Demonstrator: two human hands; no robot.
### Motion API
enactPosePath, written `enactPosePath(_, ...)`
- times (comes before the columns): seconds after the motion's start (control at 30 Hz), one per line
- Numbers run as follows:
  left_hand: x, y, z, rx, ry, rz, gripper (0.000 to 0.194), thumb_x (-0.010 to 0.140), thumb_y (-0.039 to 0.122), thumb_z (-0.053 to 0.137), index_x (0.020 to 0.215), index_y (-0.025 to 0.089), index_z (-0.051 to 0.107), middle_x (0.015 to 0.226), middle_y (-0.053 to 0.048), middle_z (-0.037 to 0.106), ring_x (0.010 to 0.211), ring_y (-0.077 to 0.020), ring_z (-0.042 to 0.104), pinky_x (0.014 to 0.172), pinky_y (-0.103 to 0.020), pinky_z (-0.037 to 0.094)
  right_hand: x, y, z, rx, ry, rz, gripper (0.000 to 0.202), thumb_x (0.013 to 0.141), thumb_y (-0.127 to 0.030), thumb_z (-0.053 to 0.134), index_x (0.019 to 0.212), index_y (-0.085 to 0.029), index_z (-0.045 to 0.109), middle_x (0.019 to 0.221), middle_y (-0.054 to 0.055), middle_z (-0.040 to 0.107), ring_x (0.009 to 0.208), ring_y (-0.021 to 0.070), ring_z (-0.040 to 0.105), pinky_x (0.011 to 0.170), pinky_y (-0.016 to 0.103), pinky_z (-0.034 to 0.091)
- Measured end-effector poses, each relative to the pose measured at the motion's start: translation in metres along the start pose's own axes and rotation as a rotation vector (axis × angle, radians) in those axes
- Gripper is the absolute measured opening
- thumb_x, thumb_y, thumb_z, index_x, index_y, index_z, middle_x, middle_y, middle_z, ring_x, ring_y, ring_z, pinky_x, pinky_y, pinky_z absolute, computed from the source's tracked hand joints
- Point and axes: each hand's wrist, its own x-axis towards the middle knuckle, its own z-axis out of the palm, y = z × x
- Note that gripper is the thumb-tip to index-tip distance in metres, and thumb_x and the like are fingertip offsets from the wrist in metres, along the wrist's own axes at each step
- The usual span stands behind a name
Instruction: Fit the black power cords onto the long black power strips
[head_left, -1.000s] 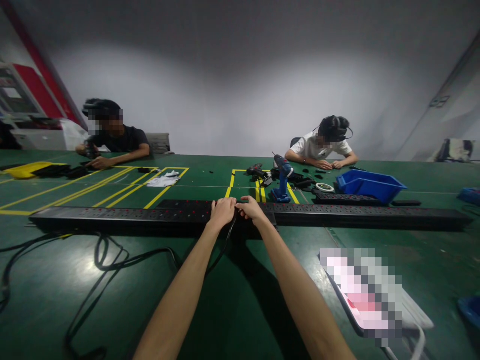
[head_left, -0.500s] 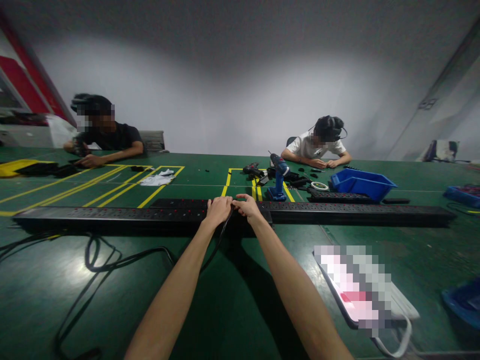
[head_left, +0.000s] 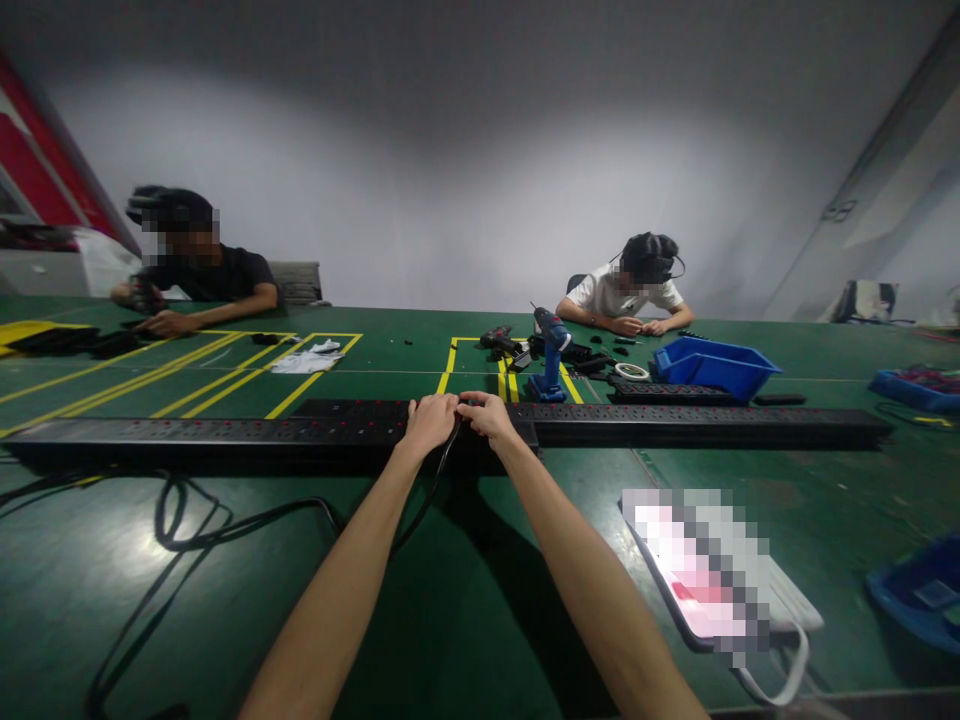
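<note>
Long black power strips point(head_left: 675, 425) with rows of red-marked sockets lie end to end across the table in front of me. Over their middle, my left hand point(head_left: 433, 420) is closed at the upper end of a black cable point(head_left: 442, 465), its back turned up. From the other side my right hand point(head_left: 486, 413) pinches at that same cable end, thumb and index finger together. The fingers of both hands almost touch, and the cable hangs down toward me between them. Its very tip is hidden by my fingers.
Behind the strips stands a blue cordless drill point(head_left: 551, 355), beside black parts and a blue bin point(head_left: 716, 368). A phone point(head_left: 675, 570) lies at front right, and looped black cable point(head_left: 247, 530) at front left. Two people point(head_left: 232, 280) sit across the green table.
The view has shifted slightly, so the scene sits a little further left. My right fingers have closed in toward my left hand at the cable end.
</note>
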Motion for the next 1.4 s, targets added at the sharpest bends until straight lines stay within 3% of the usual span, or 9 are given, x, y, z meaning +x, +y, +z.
enactPosePath(0.1,0.0,0.0,0.0,-0.007,-0.001,-0.001,0.048,0.101,0.04,0.019,0.112,0.024,0.063,0.129,-0.01,0.063,0.123,-0.0291,0.053,0.109,-0.057,0.031,-0.001,0.0,0.0,0.019,-0.005,0.002,0.04,0.078,-0.02,0.071,0.117,-0.013,0.066,0.057,-0.003,0.059,0.038,0.0046,0.037,0.035,0.015,0.026)
enactPosePath(0.3,0.0,0.0,0.0,-0.004,0.003,-0.01,0.05,0.101,0.04,0.017,0.111,0.023,0.063,0.128,-0.011,0.064,0.122,-0.0287,0.054,0.11,-0.056,0.031,-0.006,0.001,-0.004,-0.068,-0.015,-0.047,0.037,0.073,-0.026,0.075,0.109,-0.02,0.071,0.065,-0.002,0.064,0.046,0.007,0.047,0.043,0.016,0.036)
enactPosePath(0.53,-0.002,0.002,-0.002,0.014,0.001,-0.007,0.048,0.101,0.039,0.019,0.111,0.024,0.064,0.13,-0.011,0.063,0.123,-0.0288,0.054,0.109,-0.057,0.031,-0.004,0.0,-0.002,-0.044,0.018,-0.072,0.038,0.073,-0.022,0.073,0.11,-0.015,0.071,0.064,-0.001,0.064,0.048,0.0078,0.049,0.047,0.018,0.04)
enactPosePath(0.87,-0.002,0.0,0.0,-0.001,0.015,-0.005,0.047,0.101,0.039,0.02,0.111,0.023,0.063,0.128,-0.011,0.064,0.124,-0.0285,0.054,0.109,-0.055,0.032,-0.011,0.002,-0.005,-0.15,-0.01,-0.147,0.039,0.072,-0.024,0.073,0.111,-0.023,0.07,0.071,-0.002,0.067,0.058,0.0109,0.058,0.056,0.019,0.047)
enactPosePath(1.07,-0.002,0.0,0.0,-0.028,0.002,-0.009,0.046,0.101,0.04,0.02,0.114,0.025,0.062,0.134,-0.009,0.061,0.126,-0.0283,0.051,0.11,-0.057,0.029,-0.008,0.001,-0.004,-0.107,0.035,-0.116,0.04,0.072,-0.025,0.073,0.111,-0.019,0.069,0.072,-0.001,0.067,0.057,0.0109,0.056,0.055,0.02,0.047)
enactPosePath(1.27,-0.001,0.0,-0.001,-0.021,-0.002,-0.01,0.041,0.1,0.035,0.024,0.111,0.026,0.063,0.13,-0.009,0.063,0.125,-0.0277,0.053,0.111,-0.056,0.029,-0.015,0.002,-0.005,-0.138,-0.02,-0.165,0.033,0.072,-0.025,0.071,0.105,-0.021,0.071,0.072,-0.001,0.068,0.058,0.0107,0.057,0.054,0.019,0.045)
enactPosePath(1.4,-0.001,-0.002,0.0,-0.008,0.012,0.012,0.039,0.1,0.033,0.025,0.109,0.026,0.061,0.128,-0.009,0.064,0.123,-0.028,0.054,0.109,-0.055,0.031,-0.015,0.001,-0.007,0.035,-0.029,-0.133,0.038,0.069,-0.028,0.074,0.105,-0.019,0.068,0.071,-0.001,0.068,0.048,0.0068,0.048,0.044,0.017,0.035)
